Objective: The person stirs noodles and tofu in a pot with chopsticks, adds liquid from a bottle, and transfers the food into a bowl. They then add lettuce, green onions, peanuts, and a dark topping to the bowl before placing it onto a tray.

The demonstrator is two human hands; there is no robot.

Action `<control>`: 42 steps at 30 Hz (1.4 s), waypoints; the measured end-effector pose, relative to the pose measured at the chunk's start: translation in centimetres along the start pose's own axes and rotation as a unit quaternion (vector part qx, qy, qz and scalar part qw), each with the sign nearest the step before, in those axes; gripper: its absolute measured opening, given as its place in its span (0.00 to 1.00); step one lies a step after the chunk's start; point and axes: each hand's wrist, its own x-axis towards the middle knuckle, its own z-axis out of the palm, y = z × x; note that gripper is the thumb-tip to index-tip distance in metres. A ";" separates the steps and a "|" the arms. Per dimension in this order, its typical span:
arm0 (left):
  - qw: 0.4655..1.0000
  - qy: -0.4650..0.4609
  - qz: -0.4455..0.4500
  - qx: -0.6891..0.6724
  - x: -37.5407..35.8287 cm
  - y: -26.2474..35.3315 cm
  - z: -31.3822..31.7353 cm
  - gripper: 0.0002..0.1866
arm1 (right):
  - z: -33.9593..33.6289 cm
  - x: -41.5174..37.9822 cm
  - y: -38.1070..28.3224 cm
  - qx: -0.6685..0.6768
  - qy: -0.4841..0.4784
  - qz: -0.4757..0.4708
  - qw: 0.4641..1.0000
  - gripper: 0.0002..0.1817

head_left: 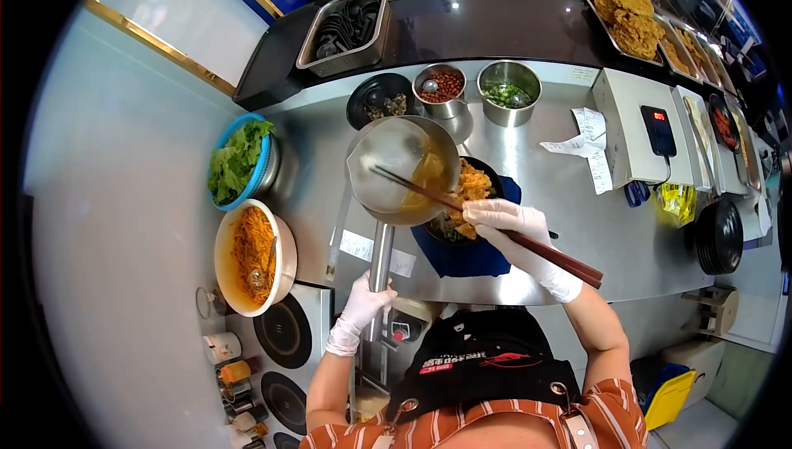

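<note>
My left hand (363,307), in a white glove, is wrapped round the long handle of a metal saucepan (388,152). The pan tips toward the right, with yellowish liquid gathered along that side. In my gloved right hand (513,233) is a pair of dark chopsticks (554,261), their tips reaching into the pan. Partly hidden below the pan's rim stands a black bowl (495,178) holding golden-orange fried-looking food (473,183) and some greens. A folded dark blue cloth (462,261) lies under the bowl.
Behind the pan are a black bowl (357,103), a pot of peanuts (443,86) and a pot of chopped greens (509,96). Lettuce (239,162) and shredded orange vegetables (252,255) are at left, above hobs (283,331). Receipts (590,142) and stacked black bowls (719,235) are at right.
</note>
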 end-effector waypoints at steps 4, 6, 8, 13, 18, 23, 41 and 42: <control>0.999 0.028 0.010 0.013 0.0 0.5 -0.1 0.12 | -1.1 -1.7 -0.7 0.036 -0.012 0.077 0.996 0.12; 0.999 0.038 0.011 0.034 -0.1 0.4 0.0 0.12 | -1.7 -2.2 -0.5 0.029 0.025 0.085 0.996 0.11; 0.996 0.070 0.017 0.055 -0.2 0.4 0.0 0.12 | -2.1 -2.4 -0.2 0.062 0.054 0.142 0.986 0.11; 0.991 0.095 0.018 0.090 -0.6 -0.5 0.1 0.14 | -3.0 -2.6 1.0 0.070 0.074 0.183 0.978 0.10; 0.986 0.126 0.023 0.110 -0.8 -0.7 0.9 0.14 | -2.9 -3.0 1.9 0.089 0.098 0.200 0.971 0.09; 0.975 0.147 0.033 0.165 -0.5 -1.2 1.2 0.15 | -2.5 -3.2 2.1 0.088 0.097 0.175 0.976 0.09; 0.901 0.216 0.088 0.366 -1.6 0.4 3.5 0.19 | -1.6 -4.0 2.6 0.102 0.067 0.091 0.988 0.09; 0.894 0.220 0.088 0.381 -1.7 0.6 3.7 0.18 | -1.6 -4.2 2.7 0.102 0.069 0.091 0.988 0.09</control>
